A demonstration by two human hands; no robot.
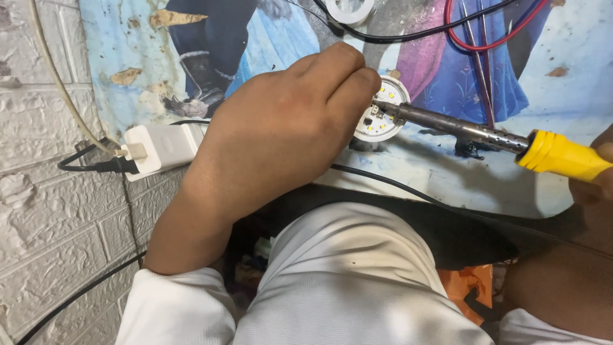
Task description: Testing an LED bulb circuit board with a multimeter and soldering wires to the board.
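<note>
My left hand [290,121] lies over the worn picture-printed table top [568,96], fingers closed around a small round white LED board [384,121] and holding it steady. Its yellow LED chips face up. My right hand [599,176] shows only at the right edge, gripping the yellow handle of a soldering iron [511,144]. The iron's metal shaft runs left, and its tip touches the board beside my left fingertips.
A white plug adapter [159,148] with a cable lies at the table's left edge, next to a white brick-pattern wall [51,211]. Black and red wires [460,29] loop at the top. A white tape roll [348,9] sits at the top edge. My white-clothed knee [345,281] fills the foreground.
</note>
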